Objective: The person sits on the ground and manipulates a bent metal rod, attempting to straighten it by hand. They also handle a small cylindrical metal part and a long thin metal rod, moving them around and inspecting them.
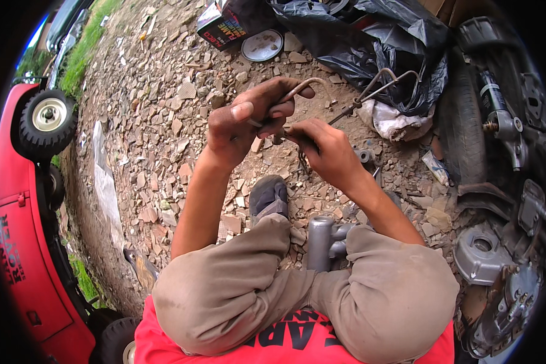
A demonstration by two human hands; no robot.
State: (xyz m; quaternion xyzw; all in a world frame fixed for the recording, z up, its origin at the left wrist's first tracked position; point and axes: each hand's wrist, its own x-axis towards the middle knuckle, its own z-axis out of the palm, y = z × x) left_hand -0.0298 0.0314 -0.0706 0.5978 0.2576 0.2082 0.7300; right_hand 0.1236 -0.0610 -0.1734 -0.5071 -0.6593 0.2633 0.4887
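My left hand (235, 128) is raised above the stony ground, its dirt-blackened fingers wrapped round a thin bent metal tube (304, 85). The tube's hooked end sticks out past my fingertips. Close beside it on the right, my right hand (329, 150) is closed, thumb and fingers pinched together near the tube's lower end. What lies in that pinch is mostly hidden by my fingers; only a small dark bit shows between the two hands. Below them, a grey cylindrical metal part (320, 242) stands between my knees.
Bent metal rods (379, 88) lean by a black plastic bag (376, 42) and a whitish rag (397, 121). A box (227, 24) and round lid (262, 45) lie ahead. Right are a tyre (464, 121) and metal castings (482, 253); left, a red vehicle (33, 242).
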